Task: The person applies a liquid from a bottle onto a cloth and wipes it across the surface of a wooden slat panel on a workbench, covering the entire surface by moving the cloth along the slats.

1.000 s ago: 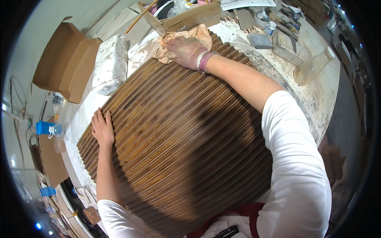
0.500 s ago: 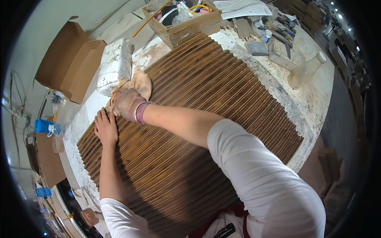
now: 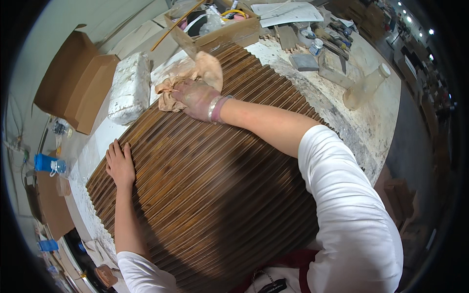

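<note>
A large brown ribbed panel (image 3: 195,171) lies across the worktable, its slats running at a slant. My right hand (image 3: 198,100), in a stained pinkish glove, presses a crumpled peach-coloured cloth (image 3: 209,70) onto the panel's far edge. Its fingers are bunched into the cloth, so the fingertips are partly hidden. Bare and without a glove, my left hand (image 3: 120,163) rests flat on the panel's left edge with the fingers apart. Beyond that edge, between the two hands, sits a white, flaking block-shaped bundle (image 3: 129,89).
An open cardboard box (image 3: 80,80) stands far left. At the back, a carton (image 3: 222,33) holds assorted supplies. To the right are a grey block (image 3: 303,62), a cloudy plastic bottle (image 3: 366,88) and a pile of tools (image 3: 334,36). A blue-capped bottle (image 3: 57,167) is at left.
My right hand has swept the cloth to the right along the panel's far edge, away from my left hand. My left hand stays on the panel's edge; the whole view has shifted slightly.
</note>
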A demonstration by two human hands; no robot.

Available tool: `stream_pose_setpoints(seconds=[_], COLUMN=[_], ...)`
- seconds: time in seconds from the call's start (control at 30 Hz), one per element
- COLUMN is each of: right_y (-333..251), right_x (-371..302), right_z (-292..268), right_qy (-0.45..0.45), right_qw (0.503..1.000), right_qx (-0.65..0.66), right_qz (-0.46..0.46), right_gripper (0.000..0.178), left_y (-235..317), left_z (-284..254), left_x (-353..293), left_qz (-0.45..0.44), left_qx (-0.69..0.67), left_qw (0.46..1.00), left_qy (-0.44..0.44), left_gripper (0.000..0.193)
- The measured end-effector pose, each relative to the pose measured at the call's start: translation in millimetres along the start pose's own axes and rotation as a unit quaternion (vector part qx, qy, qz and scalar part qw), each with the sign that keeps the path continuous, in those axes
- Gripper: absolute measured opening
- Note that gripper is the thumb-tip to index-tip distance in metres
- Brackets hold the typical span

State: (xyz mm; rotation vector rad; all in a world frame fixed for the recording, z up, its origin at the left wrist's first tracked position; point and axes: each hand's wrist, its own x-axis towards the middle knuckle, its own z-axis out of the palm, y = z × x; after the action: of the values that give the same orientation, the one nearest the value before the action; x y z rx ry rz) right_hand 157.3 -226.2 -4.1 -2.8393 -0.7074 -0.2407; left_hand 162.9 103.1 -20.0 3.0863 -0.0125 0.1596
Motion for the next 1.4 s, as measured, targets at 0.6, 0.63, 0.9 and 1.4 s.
stream_pose_setpoints(seconds=[0.6,0.63,0.9,1.4], right_y=[-116.7,-129.2,136.6,-162.0], right_x=[35.1,29.8,-88.0,5.6], right_z=[-13.2,23.6,-41.2,-11.5], right_qy=[-0.096,0.133,0.008,0.035], right_qw=[0.991,0.989,0.964,0.994], right_qx=[0.088,0.056,-0.163,0.084], right_qz=[0.006,-0.027,0.211,-0.06], right_gripper=[0.038,0.033,0.027,0.05], left_y=[-5.6,-11.1,3.0,-18.0], left_z=[9.5,14.5,7.2,14.3], left_x=[8.8,12.8,6.7,15.4], left_qz=[0.037,0.058,0.04,0.095], left_qx=[0.019,0.042,0.012,-0.047], left_qw=[0.999,0.996,0.999,0.992], left_qy=[0.032,0.05,0.033,0.067], left_gripper=[0.054,0.052,0.053,0.051])
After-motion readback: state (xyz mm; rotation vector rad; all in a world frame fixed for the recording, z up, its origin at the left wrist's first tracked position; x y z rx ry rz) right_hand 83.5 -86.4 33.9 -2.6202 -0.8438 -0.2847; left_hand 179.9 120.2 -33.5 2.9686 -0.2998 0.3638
